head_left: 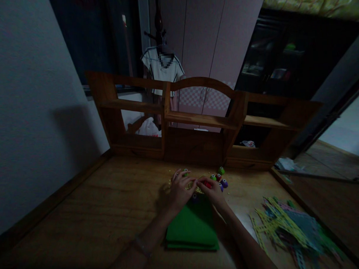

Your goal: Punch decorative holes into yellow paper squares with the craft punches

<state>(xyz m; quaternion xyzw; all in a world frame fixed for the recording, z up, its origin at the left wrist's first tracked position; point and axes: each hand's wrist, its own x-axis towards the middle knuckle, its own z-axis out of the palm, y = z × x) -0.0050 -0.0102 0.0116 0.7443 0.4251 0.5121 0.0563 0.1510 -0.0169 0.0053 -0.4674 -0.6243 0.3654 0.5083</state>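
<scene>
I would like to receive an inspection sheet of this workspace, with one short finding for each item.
Surface: wooden tabletop, dimly lit.
Job's things: round eyed pieces in green, red and purple; pale bits scattered around the hands; green stack of sheets between the forearms.
Clutter: pile of perforated strips, mostly yellow and green, on the right.
Hands: left hand and right hand meet at the fingertips; right holds a red piece; left's grip unclear.
Cables: nothing seen.
Surroundings: wooden shelf unit behind; beyond it, white shirt hanging, pale cabinet.
</scene>
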